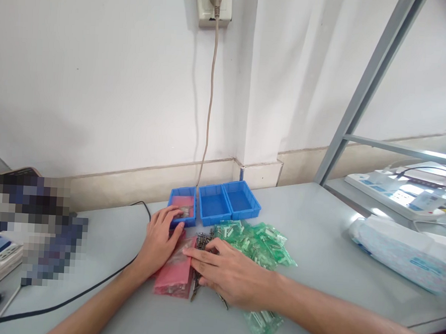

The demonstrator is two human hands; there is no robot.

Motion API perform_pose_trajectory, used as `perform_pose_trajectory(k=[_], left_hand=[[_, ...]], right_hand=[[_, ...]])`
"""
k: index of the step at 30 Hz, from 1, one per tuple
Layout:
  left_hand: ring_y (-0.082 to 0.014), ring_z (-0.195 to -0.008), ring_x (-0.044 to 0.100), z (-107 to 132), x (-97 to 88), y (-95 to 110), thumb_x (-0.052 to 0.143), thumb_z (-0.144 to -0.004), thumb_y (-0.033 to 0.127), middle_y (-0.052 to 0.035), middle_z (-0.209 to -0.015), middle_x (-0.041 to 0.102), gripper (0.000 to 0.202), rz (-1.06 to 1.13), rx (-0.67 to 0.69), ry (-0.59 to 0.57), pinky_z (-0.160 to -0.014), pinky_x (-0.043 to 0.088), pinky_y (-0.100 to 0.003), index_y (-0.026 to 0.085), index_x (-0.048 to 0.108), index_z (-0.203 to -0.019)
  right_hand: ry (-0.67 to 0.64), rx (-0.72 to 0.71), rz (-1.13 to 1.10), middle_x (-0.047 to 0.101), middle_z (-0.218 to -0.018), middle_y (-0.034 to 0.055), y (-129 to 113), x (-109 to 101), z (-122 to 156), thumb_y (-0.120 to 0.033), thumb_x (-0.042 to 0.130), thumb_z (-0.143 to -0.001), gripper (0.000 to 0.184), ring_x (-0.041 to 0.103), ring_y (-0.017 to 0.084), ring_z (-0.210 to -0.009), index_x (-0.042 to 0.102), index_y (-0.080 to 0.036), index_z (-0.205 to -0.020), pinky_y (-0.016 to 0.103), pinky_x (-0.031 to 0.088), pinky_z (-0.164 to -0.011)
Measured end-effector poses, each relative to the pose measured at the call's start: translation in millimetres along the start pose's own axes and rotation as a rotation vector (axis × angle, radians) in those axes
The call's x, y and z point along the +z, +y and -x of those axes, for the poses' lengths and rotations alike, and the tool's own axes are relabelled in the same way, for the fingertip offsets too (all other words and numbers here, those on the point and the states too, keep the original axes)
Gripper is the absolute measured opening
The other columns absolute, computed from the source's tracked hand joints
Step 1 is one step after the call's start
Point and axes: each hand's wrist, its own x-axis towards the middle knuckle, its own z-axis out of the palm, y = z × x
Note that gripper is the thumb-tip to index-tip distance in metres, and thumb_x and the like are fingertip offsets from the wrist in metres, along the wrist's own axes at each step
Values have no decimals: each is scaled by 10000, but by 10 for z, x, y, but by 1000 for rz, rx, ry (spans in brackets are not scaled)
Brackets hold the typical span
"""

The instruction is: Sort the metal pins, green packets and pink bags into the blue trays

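Left hand (pixel 161 241): palm down, loosely open over left tray (pixel 189 222), hold unclear
Right hand (pixel 235 274): half-curled, fingertips on pink bag (pixel 173 276), hold unclear

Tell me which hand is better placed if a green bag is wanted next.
Probably the right hand: it lies beside the green bags, though it seems to touch a pink bag. The left hand is farther off, by the left blue tray.

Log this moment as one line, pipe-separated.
left hand: at leftmost blue bin | right hand: fingertips at red bag | near right hand: metal pieces, green bags | beyond: two more blue bins
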Motion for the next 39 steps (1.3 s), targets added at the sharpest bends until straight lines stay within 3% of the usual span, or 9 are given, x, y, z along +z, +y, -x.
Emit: perform_pose_trajectory(k=[6,15,23,39], left_hand=[[-337,-1365,557,4,101,-128,550,-1070,427,-121,-1453,637,346,-11,19,55,-1194,419,-595,247,653,-1348],[-296,-1388,558,21,29,-71,517,-1106,393,-97,-1507,583,322,42,40,-6,-1172,469,-551,272,626,-1384],[-292,-1315,579,-1,-52,43,523,-1110,367,-86,-1382,663,261,61,74,12,-1148,469,-557,254,685,-1280],[-284,-1226,585,16,-120,169,534,-1113,335,-77,-1272,684,199,3,171,8,-1096,488,-505,238,694,-1183]], right_hand=[[108,20,-78,602,-1576,198,-16,-123,-27,-157,402,-1149,379,592,269,-1245,566,-83,-1483,474,497,-1069],[298,95,-91,653,-1507,173,0,-142,7,-132,424,-1130,343,547,282,-1152,619,-99,-1410,478,542,-1033],[324,136,-118,657,-1506,146,35,-108,25,-155,429,-1136,359,559,279,-1162,595,-155,-1455,498,545,-1038],[334,150,-139,682,-1464,124,28,-129,28,-154,429,-1142,330,556,275,-1129,614,-157,-1414,491,539,-1025]])
